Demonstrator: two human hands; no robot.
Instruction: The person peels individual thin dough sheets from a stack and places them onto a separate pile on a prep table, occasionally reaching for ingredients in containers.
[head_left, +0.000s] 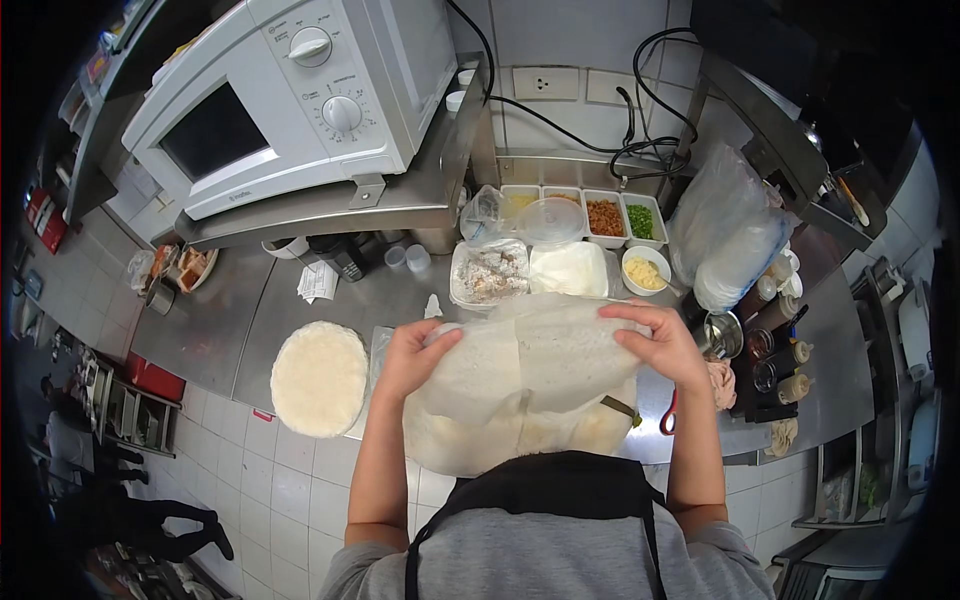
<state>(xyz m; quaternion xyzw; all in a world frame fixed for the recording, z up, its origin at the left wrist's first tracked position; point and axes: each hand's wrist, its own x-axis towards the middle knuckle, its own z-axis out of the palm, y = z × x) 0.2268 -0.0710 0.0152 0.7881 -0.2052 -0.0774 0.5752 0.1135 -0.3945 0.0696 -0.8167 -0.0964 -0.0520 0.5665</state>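
My left hand pinches the left upper edge of a large thin whitish sheet, and my right hand pinches its right upper edge. Held between the hands, the sheet sags over another pale layer lying near my apron. A dark green strip rests on that layer at the right. To the left lies a round pale disc, seemingly a stack of thin wrappers. Beyond the sheet are a floury container, a white-filled container and a bowl of yellowish food.
A white microwave stands on a shelf at upper left. Topping trays line the back wall. A plastic bag, metal cup, sauce bottles and red-handled scissors are at right. People stand far left.
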